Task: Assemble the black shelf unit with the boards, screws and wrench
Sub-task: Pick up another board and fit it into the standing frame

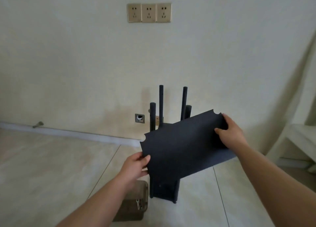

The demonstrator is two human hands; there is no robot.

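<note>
Black board (184,144) held tilted above the shelf frame (164,189); left hand (135,167) and right hand (229,132) grip opposite ends, fingers curled around its edges.

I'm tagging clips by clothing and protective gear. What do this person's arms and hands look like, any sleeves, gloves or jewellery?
Both arms are bare along all that shows, with no sleeve edge in view. The left hand and right hand wear no gloves. No watch, bracelet or ring shows on either wrist or on the fingers that are visible, and no markings can be made out.
</note>
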